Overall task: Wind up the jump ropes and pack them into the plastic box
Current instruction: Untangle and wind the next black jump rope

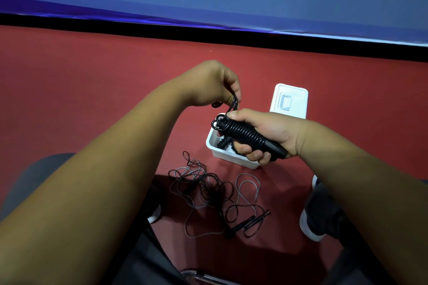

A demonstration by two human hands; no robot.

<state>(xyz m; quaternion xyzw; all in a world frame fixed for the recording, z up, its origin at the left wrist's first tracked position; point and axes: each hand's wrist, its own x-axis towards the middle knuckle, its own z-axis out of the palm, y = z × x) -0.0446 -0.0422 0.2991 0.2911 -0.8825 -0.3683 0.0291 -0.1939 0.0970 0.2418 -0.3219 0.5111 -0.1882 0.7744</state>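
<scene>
My right hand [266, 132] grips a black jump rope [245, 133] whose cord is coiled tightly around its handles. My left hand [213, 85] pinches the loose end of that cord just above the bundle. Both hands hover over a white plastic box [228, 157] on the red floor, and another wound black rope [223, 142] lies inside it. Loose tangled ropes [208, 190] with black handles [252, 221] lie on the floor in front of the box.
The box's white lid [289, 102] lies flat behind the box to the right. My shoes [310, 227] and dark trouser legs flank the tangled ropes. A blue banner [208, 2] with a black strip runs along the far edge of the floor.
</scene>
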